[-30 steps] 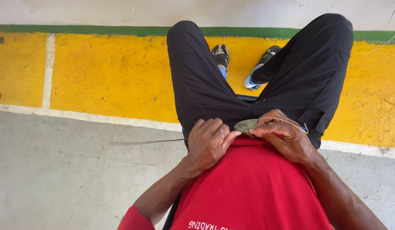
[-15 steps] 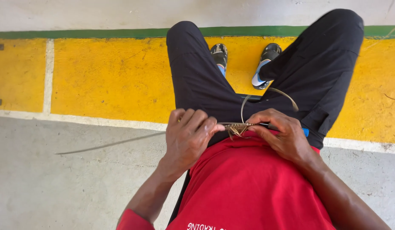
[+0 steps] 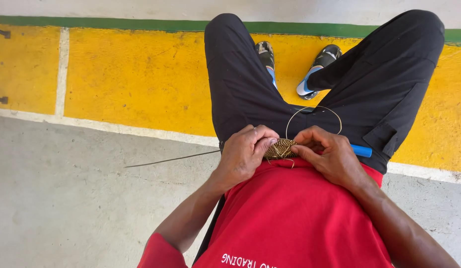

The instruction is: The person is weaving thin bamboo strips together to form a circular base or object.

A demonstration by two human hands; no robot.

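Observation:
A small round piece of woven straw [image 3: 281,148] rests against my lap, just above the hem of my red shirt. My left hand [image 3: 245,154] pinches its left edge with curled fingers. My right hand [image 3: 329,156] grips its right edge. A thin pale strand [image 3: 314,110] arcs up from the weave in a loop over my black trousers. Another long thin strand [image 3: 171,160] trails out to the left over the floor. A blue handle tip [image 3: 361,150] pokes out from behind my right hand.
I sit with legs apart in black trousers [image 3: 240,84], and my shoes [image 3: 319,62] rest on a yellow painted floor band [image 3: 136,74] edged by a green stripe [image 3: 116,23]. Grey concrete floor [image 3: 66,208] lies to the left.
The strand that lay flat by my right hand now stands up in a wide loop. Both hands have shifted slightly upward on the woven piece.

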